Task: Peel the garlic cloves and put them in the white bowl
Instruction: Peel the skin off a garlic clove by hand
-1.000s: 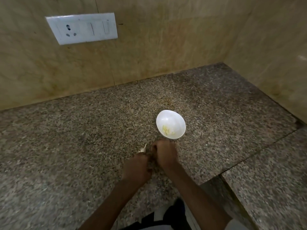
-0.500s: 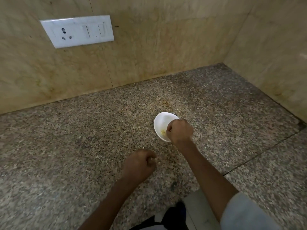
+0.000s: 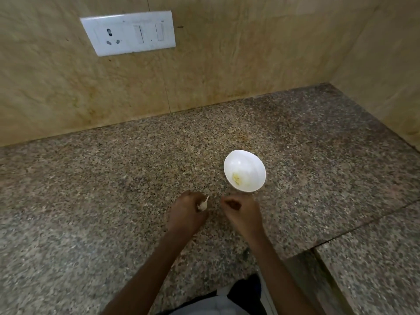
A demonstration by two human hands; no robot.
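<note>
- The person's left hand (image 3: 185, 214) hovers low over the speckled brown granite countertop (image 3: 109, 178), its fingers curled round a small, pale, unpeeled garlic clove (image 3: 203, 205) whose pointed tip sticks up towards the right hand.
- The right hand (image 3: 243, 213) is just beside the left, apart from the clove. Its fingers are curled inward, and it cannot be told whether they pinch anything.
- The small round white bowl (image 3: 247, 161) stands on the countertop just beyond the right hand, near its knuckles.
- A few yellowish peeled garlic pieces (image 3: 236, 178) lie at the bottom of the bowl.
- A white rectangular socket and switch plate (image 3: 128, 32) is fixed to the beige marbled wall (image 3: 250, 53) behind the countertop, well apart from the bowl.
</note>
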